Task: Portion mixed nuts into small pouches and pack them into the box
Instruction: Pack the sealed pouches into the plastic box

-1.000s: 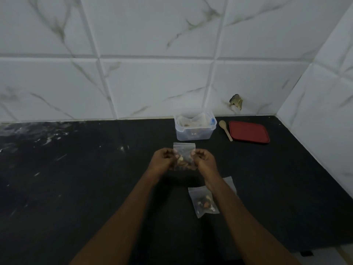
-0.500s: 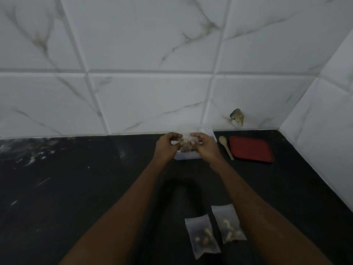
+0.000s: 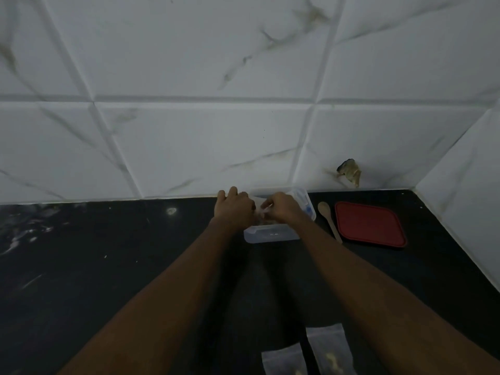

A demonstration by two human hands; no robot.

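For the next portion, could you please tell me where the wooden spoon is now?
In the head view, the wooden spoon lies on the black counter right of centre, between the clear box and the red lid, near the tiled wall.

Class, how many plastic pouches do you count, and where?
3. Left pouch and right pouch lie on the counter at the bottom; a third pouch, mostly hidden, is held between left hand and right hand over the box. More may be inside.

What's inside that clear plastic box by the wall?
A clear pouch, held by the left hand and right hand, sits at the box opening. The hands cover the rest, so other contents cannot be seen.
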